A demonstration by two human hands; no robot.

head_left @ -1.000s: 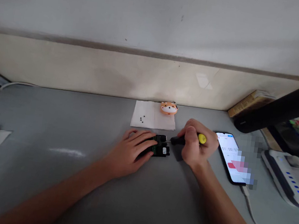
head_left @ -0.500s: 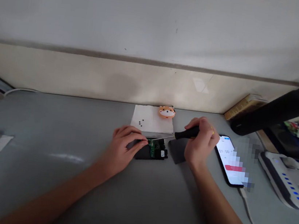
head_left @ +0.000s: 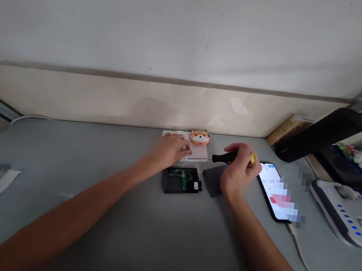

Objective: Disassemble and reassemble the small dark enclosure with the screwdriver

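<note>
Holding a screwdriver level behind the opened case

Head view: the open black case (head_left: pixel 171 184) lies flat on the grey table (head_left: pixel 140 241), roughly midway between the two forearms, and neither hand touches it. Its long axis runs left to right, and the green circuit board (head_left: pixel 182 176) is bared toward its right end. Just right of the case, close to it, lies a dark cover (head_left: pixel 212 180).

The right hand (head_left: pixel 239 173) is behind and to the right of the case, above the cover, with its fingers wrapped around the black handle of the screwdriver (head_left: pixel 224 158). The tool's long axis is nearly level and runs left to right like the case's. Its yellow cap points right and its thin shaft points left, ending over the white paper (head_left: pixel 201 157) directly behind the case.

The left hand (head_left: pixel 171 148) rests palm down on that paper, behind the case and slightly left of its middle, with the fingers curled loosely downward. Whether they pinch anything cannot be told. The screwdriver tip ends just beside these fingers, so both hands are about equally near the case, left at its back and right at its back-right corner.

An orange animal figure (head_left: pixel 200 137) sits on the paper's far edge, behind the case. A lit phone (head_left: pixel 272 185) lies well right of the case, beyond the right hand.
</note>
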